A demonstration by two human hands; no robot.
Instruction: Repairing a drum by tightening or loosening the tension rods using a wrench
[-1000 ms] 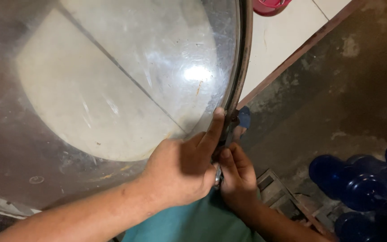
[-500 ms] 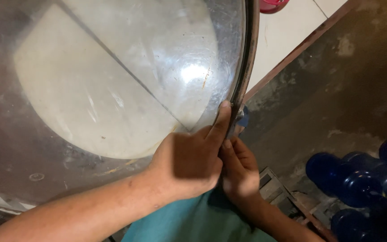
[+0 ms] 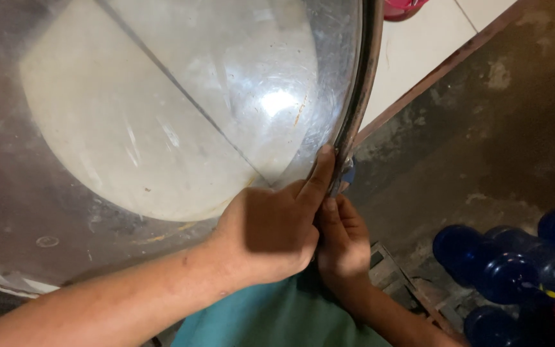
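Both hands at centre frame, left hand (image 3: 271,228) and right hand (image 3: 342,241) pinching the dark rim (image 3: 361,83) of the clear dome (image 3: 181,109) — one slip and that edge could nip a finger.

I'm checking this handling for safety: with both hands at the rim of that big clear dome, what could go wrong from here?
1. The left hand and right hand press together on the dark rim band; fingers could get pinched or scraped along that edge.
2. The clear dome is large and seems held only at one spot, so it may tip or slip.
3. Blue bottles stand nearby and could be knocked over.
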